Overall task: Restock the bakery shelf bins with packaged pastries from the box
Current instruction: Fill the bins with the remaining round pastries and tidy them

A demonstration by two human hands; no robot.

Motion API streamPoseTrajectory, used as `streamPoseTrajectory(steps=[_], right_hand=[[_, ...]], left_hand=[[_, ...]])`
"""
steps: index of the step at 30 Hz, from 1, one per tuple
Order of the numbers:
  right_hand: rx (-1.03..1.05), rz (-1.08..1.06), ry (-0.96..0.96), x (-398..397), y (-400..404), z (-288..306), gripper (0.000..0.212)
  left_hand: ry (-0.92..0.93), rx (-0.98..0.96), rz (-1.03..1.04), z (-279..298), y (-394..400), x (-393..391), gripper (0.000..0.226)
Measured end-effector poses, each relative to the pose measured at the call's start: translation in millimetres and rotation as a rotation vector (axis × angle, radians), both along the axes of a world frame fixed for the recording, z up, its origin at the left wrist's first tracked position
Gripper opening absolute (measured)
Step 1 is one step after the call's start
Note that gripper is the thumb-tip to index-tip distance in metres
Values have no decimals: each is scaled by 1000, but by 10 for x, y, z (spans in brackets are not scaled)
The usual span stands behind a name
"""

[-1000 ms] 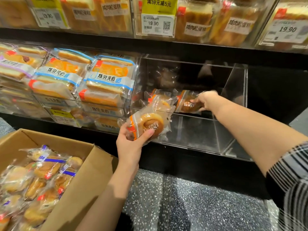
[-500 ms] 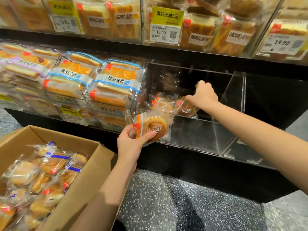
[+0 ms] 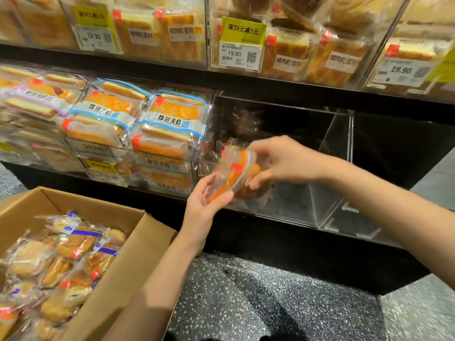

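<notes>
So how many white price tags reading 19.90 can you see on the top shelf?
3. One price tag at the upper left, one in the middle under the yellow promo sign, one at the far right. Others may sit outside the frame.

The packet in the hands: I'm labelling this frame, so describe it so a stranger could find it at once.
Find the nearly bare clear bin on the lower shelf, right of the full blue-striped packs. In front of it the left hand and right hand hold one packet. It alone has an orange edge and a round brown pastry.
</notes>
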State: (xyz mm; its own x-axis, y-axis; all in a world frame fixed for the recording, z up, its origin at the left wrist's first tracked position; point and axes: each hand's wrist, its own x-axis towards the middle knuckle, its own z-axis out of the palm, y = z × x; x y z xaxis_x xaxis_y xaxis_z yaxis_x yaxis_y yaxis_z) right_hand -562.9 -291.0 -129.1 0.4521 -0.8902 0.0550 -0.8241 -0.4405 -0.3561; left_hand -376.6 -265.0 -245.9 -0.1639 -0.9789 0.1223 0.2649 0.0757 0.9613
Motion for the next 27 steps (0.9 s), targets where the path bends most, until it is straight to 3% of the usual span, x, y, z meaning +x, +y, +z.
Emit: streamPoseTrajectory(steps=[3, 5, 9, 13, 16, 21, 27], right_hand=[[-94, -155, -259, -239, -95, 226, 42], [-200, -251, -270, -368, -193, 270, 40], [-318, -426, -19, -501, -467, 30, 46], [-185, -502, 363, -603, -742, -419, 53], [-114, -477, 402, -606, -875, -599, 59], [-202, -413, 686, -538, -1010, -818, 55], [-135, -405, 620, -471, -971, -779, 42]], left_hand=[[-73, -27, 25, -34, -51, 0, 40], [-208, -41, 25, -108, -69, 14, 42], [-344, -59, 39, -259, -130, 58, 47], [-350, -35, 56, -308, -142, 74, 48], [-367, -26, 52, -341, -138, 87, 51], [-385, -52, 81, -377, -157, 92, 49], [-406, -35, 68, -335, -117, 108, 53]])
